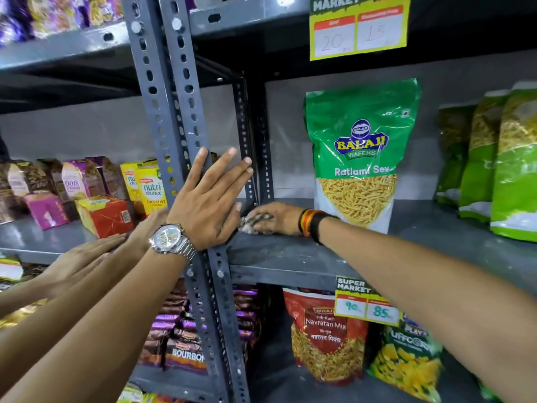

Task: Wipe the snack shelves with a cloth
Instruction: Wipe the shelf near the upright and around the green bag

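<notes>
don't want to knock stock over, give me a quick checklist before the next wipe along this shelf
1. Cloth in hand: ok. The right hand presses the cloth flat on the grey shelf, near its left back corner.
2. Body steadied: ok. The left hand lies open against the upright post.
3. Path to the right: not ok. The green snack bag stands upright just behind the right wrist, so a sweep that way may tip it.
4. Far right bags: ok, well apart from the hand.
5. Shelf already clean: cannot tell.
6. Price tag on the shelf edge: ok, hanging clear below the wiping surface.
</notes>
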Tool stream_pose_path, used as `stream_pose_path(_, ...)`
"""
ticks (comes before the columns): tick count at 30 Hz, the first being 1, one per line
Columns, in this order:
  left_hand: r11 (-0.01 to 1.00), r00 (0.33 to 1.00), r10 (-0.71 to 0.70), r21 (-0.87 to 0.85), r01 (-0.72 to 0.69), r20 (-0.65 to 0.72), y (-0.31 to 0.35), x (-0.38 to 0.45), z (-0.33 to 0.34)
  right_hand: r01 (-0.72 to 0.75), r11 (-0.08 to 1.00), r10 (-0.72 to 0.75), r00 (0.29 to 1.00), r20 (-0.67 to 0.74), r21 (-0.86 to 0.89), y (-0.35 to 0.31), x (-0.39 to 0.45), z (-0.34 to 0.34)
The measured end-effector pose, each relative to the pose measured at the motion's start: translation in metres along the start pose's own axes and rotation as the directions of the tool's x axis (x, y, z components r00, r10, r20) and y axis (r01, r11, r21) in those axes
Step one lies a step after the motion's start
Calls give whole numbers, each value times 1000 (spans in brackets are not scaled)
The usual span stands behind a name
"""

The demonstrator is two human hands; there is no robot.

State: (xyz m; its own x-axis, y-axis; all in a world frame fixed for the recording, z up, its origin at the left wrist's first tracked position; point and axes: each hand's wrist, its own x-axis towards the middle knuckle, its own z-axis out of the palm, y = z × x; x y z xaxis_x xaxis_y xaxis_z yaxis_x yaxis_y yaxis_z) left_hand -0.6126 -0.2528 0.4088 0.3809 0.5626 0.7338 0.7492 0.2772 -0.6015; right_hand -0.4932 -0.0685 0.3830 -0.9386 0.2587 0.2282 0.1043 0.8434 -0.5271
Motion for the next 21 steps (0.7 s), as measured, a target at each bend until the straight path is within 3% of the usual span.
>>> stream_pose_path(6, 1000, 1000, -2, -6, 2, -15, 0, -1, -1, 93, 994, -102, 979, 178, 58, -26, -16, 25)
stream_pose_path(10, 1000, 1000, -1, -28, 1, -2, 0, 0, -1, 147, 984, -169, 947, 272, 97, -26, -53, 6)
stream_pose_path(15, 999, 1000, 3, -34, -4, -27, 1, 0, 1, 93, 996, -94, 990, 108, 13, -19, -41, -17)
stream_pose_path(21, 1000, 1000, -2, -26, 2, -7, 1, -3, -1, 33, 999, -32, 992, 126, -6, -22, -48, 14)
